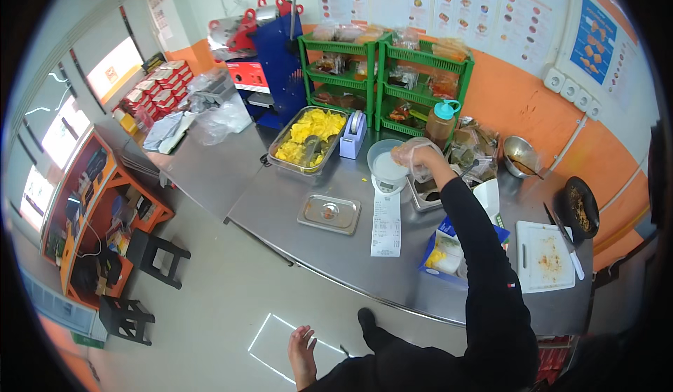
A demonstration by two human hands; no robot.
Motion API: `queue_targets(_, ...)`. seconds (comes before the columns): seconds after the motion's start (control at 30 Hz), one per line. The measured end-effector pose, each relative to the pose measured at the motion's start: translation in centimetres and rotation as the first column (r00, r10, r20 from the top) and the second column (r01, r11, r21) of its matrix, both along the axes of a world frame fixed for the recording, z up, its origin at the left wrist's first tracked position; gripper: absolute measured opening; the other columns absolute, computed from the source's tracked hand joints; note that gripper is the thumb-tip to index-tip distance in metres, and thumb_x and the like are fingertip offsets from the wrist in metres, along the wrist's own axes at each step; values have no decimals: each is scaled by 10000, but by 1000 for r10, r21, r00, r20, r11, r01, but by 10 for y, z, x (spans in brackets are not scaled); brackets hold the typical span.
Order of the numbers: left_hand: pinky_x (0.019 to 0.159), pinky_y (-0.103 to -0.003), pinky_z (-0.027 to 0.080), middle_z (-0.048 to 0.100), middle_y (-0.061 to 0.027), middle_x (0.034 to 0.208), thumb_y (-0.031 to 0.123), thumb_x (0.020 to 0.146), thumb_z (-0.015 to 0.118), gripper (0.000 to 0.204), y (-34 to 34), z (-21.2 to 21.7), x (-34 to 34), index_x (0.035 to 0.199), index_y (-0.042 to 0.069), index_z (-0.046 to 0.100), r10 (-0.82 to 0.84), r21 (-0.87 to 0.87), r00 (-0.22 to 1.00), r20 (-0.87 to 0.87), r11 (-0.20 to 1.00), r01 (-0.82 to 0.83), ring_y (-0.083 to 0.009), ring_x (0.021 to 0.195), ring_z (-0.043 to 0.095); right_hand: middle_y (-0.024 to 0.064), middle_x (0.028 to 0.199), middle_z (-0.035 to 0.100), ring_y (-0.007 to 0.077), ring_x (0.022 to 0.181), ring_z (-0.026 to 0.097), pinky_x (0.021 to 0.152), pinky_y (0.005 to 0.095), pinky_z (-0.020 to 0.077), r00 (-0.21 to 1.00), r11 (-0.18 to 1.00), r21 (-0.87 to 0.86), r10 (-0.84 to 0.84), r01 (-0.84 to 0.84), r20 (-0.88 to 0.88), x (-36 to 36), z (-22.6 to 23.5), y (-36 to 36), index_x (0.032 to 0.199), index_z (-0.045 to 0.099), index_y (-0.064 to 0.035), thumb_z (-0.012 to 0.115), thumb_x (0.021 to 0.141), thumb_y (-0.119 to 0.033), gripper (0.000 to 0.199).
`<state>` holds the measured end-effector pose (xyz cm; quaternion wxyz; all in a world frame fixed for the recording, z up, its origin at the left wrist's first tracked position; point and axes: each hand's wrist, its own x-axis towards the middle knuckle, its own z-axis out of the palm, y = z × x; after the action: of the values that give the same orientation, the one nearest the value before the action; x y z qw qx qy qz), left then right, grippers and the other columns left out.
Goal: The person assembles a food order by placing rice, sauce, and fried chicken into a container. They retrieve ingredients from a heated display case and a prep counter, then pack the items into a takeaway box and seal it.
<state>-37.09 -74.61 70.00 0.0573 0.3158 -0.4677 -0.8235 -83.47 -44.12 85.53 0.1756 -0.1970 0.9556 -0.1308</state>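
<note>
My right hand, in a clear plastic glove, reaches over a clear plastic bowl on a small white kitchen scale. Its fingers are bunched together at the bowl's right side; what they hold, if anything, is too small to make out. A long printed paper slip lies in front of the scale. Just right of it, partly behind my forearm, is a metal container. My left hand hangs below the table's front edge, bare, with loosely curled fingers apart and nothing in them.
Left of the scale are a tape dispenser, a metal tray of yellow food and a metal lid. Green racks and a squeeze bottle stand behind. A cutting board, knife and black pan lie right.
</note>
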Motion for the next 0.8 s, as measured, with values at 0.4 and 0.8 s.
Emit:
queue_targets(0.4,929,-400,377,550,-59,1183,391,908,533,412,-44,-27,-104,1183,85,509,27,54,994,108,998,-33,-209,1086,509,181,951,625,315,841,607,702,407,478,958,898,383,270,-216,-92,-88,-14,-2,1033,563,-25,513,852,-299,332)
queue_targets(0.8,942,-422,361,560,11,1174,374,889,555,364,-57,-25,-123,1179,157,518,-75,83,993,90,994,68,-183,1096,497,177,1006,645,333,926,607,789,407,475,991,987,146,-43,61,-124,-83,-2,2,926,669,-56,474,843,-397,401)
